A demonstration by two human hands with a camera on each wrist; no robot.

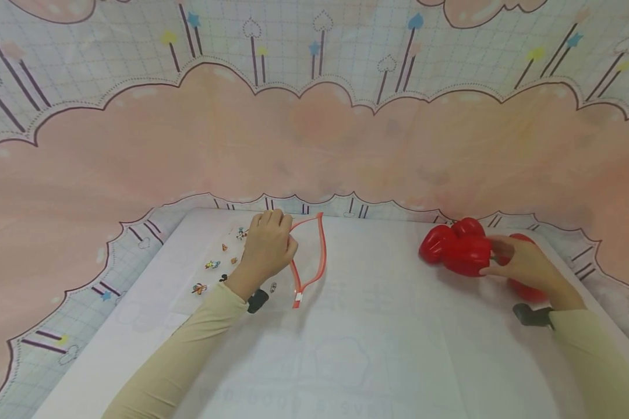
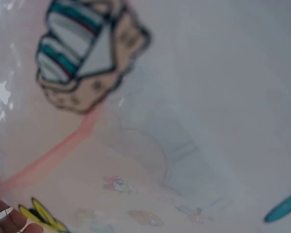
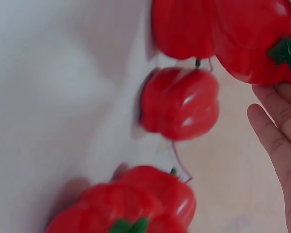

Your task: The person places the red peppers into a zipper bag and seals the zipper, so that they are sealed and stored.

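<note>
My left hand [image 1: 266, 247] grips the upper edge of a clear plastic bag with small cartoon prints [image 1: 212, 265]. Its orange edging [image 1: 322, 250] spreads into a loop to the right of the hand. Close up in the left wrist view, a printed picture [image 2: 82, 48] fills the upper left, and fingertips [image 2: 7, 218] show at the lower corner. On the right side, my right hand [image 1: 526, 267] holds a red bell pepper [image 1: 469, 259]. The right wrist view shows that pepper's green stem [image 3: 286, 51] above the fingers.
More red peppers lie around the right hand, one to the left [image 1: 434, 245] and one behind [image 1: 469, 227]. Another red pepper [image 1: 526, 290] is partly covered by the right forearm. The white tabletop [image 1: 377, 302] stretches between the hands, with a patterned cloth [image 1: 314, 145] behind.
</note>
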